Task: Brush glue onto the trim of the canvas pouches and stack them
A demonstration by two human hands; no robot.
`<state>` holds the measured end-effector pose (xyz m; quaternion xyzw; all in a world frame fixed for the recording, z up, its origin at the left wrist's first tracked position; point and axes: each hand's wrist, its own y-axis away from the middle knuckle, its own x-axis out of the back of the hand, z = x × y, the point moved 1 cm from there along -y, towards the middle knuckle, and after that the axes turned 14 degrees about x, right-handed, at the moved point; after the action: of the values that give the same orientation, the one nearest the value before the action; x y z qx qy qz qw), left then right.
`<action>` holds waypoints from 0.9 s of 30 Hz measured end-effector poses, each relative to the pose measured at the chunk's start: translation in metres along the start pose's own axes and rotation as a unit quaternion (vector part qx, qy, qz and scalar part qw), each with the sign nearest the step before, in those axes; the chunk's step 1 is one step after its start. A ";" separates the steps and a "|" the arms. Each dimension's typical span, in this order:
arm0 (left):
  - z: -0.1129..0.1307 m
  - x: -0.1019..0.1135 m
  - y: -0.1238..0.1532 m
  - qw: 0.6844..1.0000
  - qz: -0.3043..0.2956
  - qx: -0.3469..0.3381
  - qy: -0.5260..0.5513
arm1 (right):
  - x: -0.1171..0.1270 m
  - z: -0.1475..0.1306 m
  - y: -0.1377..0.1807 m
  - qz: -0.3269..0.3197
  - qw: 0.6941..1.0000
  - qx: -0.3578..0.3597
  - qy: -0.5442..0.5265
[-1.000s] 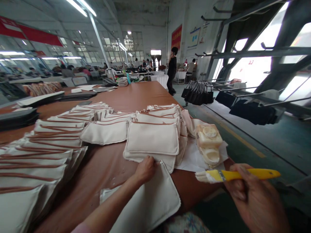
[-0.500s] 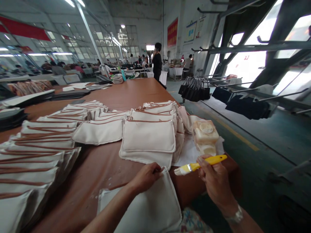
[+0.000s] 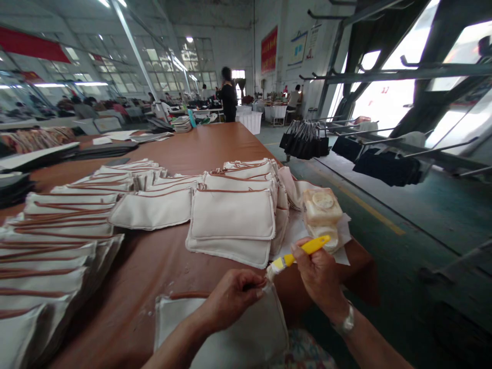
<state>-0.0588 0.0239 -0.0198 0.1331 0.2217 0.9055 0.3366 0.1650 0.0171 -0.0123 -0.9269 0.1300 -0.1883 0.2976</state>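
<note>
My right hand [image 3: 320,277] is closed round a yellow-handled paintbrush [image 3: 309,246]. Its pale bristles touch the top corner of a cream pouch panel [image 3: 246,328] lying at the table's front edge. Thumb and fingers of my left hand [image 3: 234,297] pinch that same corner, right beside the bristles. Behind the brush a cloudy, stained plastic container [image 3: 322,209] rests on white paper [image 3: 348,241]. Just beyond my left hand is a stack of cream pouch pieces [image 3: 232,212] with brown edging.
Rows of similar cream pieces [image 3: 57,246] overlap along the left of the brown-covered table [image 3: 223,138]. Black sheets [image 3: 103,150] lie farther back. Right of the table, dark bags [image 3: 305,141] hang from a metal rack [image 3: 384,77]. A person [image 3: 229,97] stands beyond the far end.
The brush has moved left and its bristles now meet the panel's corner. My left hand has lifted that corner slightly. The standing person has shifted left.
</note>
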 end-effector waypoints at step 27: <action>-0.008 -0.007 0.005 0.996 0.032 0.034 0.069 | 0.019 -0.047 0.043 -0.038 0.984 0.172 0.017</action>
<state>-0.0593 0.0131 -0.0249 0.0884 0.2709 0.9148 0.2861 0.1568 -0.0470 0.0027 -0.8629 0.0659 -0.2348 0.4427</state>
